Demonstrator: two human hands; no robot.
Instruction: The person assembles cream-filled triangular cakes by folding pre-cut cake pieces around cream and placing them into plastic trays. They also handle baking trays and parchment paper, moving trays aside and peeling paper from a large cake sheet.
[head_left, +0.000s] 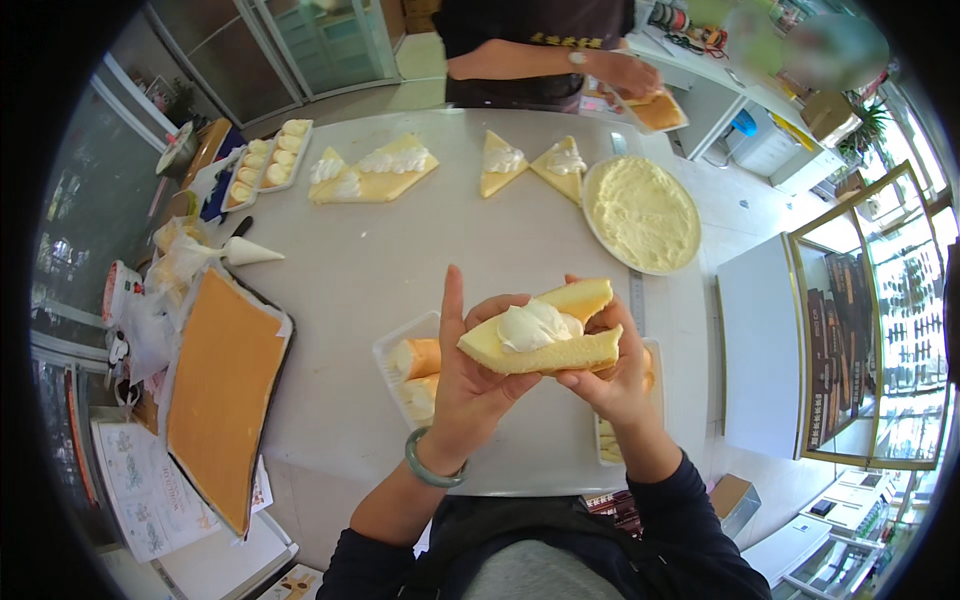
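Between both my hands I hold a piece of yellow sponge cake (570, 352), curved up at its sides around a dollop of white cream (531, 327). My left hand (480, 375) grips its left end, with the index finger pointing away from the cake. My right hand (615, 375) holds the right end, thumb below and fingers behind. Under my left wrist stands a clear plastic tray (386, 349) with cake rolls (417, 358) in it. Another tray (654, 360) is partly hidden by my right hand and forearm.
Creamed sponge pieces (375, 172) and two creamed triangles (504, 163) lie across the table's far side. At right is a plate of pale cream (641, 214). Leftward are a piping bag (251, 253), a sheet cake (225, 375) and filled trays (287, 154). Opposite, a person's hand (626, 75) holds a tray.
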